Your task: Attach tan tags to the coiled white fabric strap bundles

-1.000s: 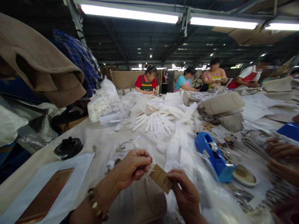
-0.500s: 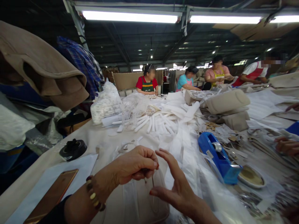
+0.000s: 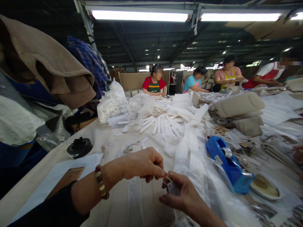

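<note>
My left hand [image 3: 144,164], with a beaded bracelet at its wrist, is closed in a pinch on a thin pale string [image 3: 168,179]. Just to its right, my right hand [image 3: 184,192] has thumb and fingers around a small pale tag [image 3: 174,189], where the string seems to lead. Both hands hover close together over a flat beige bag [image 3: 149,208], with a clear plastic strip [image 3: 135,198] lying on it. The bag's near edge is dim and partly hidden by my arms.
A blue tape dispenser [image 3: 228,164] and a round dish [image 3: 266,187] stand right. White foam strips [image 3: 161,124] and plastic wrap pile up ahead. At left are a phone [image 3: 66,179] and a black round object [image 3: 80,147]. Several co-workers sit across the table.
My right hand, spread apart before, has closed on the small tag. My left hand has moved slightly right to meet it. The view has turned a little left.
</note>
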A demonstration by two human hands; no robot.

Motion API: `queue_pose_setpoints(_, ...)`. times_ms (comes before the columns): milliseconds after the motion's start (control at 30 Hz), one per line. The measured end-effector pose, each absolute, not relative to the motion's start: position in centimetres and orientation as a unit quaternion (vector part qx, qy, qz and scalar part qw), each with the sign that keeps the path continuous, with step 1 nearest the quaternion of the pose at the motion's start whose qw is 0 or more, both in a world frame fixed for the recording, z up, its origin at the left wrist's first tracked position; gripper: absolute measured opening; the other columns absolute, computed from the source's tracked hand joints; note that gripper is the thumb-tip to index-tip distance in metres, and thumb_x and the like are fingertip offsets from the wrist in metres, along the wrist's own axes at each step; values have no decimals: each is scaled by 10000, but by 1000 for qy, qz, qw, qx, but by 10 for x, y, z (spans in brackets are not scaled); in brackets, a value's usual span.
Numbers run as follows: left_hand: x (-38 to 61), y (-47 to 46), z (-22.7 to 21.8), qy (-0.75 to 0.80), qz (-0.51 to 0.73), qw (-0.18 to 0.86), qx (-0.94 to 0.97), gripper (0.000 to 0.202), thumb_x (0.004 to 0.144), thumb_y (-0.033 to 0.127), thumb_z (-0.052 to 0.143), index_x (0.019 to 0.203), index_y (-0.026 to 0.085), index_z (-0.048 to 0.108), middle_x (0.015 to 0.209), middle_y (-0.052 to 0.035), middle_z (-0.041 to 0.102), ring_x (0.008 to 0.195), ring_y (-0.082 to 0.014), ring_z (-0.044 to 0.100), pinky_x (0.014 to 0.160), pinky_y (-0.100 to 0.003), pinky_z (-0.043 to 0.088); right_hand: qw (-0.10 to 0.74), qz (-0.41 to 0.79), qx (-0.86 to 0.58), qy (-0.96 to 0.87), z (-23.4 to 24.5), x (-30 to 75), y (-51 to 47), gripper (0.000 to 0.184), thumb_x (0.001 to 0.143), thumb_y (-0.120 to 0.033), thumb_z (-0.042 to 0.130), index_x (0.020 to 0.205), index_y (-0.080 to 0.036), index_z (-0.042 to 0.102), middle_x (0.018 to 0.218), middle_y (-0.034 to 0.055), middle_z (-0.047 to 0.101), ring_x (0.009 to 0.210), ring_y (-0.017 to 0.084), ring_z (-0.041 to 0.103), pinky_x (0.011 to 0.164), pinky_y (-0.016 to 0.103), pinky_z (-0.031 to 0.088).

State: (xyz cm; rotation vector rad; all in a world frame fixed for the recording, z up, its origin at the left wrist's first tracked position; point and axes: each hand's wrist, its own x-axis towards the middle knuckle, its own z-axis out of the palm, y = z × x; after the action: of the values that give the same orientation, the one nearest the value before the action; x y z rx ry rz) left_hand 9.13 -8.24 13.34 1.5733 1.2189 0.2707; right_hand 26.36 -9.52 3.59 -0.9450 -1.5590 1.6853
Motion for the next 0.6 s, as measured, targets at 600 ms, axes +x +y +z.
queue_pose_setpoints(600,73,-113,99,432,143,706,544,111,625,252,616,675,164,568,563,24,560,424,-69,470,450,-169,381,291,618,-243,-689,35,271,-98,361,727,-401,693,1076,-311,673,1075,89,669,1052,280,570,917,399,408)
